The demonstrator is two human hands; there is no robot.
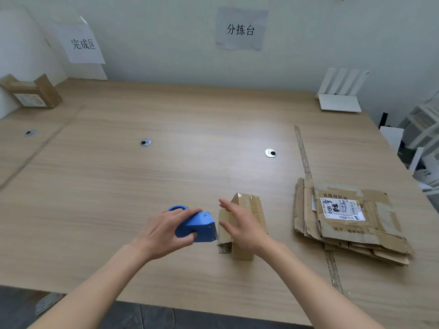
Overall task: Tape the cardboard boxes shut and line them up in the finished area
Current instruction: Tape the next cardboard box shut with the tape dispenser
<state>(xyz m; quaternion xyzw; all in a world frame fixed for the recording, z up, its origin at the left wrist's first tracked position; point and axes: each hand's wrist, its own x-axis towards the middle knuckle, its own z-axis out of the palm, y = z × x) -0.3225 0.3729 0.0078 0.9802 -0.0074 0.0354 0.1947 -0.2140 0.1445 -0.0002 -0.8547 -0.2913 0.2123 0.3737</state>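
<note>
A small cardboard box (249,210) lies on the wooden table (166,167) near the front middle, with a flap hanging loose on its left side. My right hand (242,226) is spread with straight fingers over the box's left part. Just left of the box, my left hand (166,231) grips a blue tape dispenser (199,225) whose toothed end points at the box. A taped cardboard box (33,92) sits at the far left corner under a paper sign (82,43).
A stack of flattened cardboard boxes (349,219) lies at the right. A strip of tape (306,162) runs along the table beside it. A white router (339,96) stands at the back right. Round cable holes (270,153) dot the tabletop. Shelving stands off the right edge.
</note>
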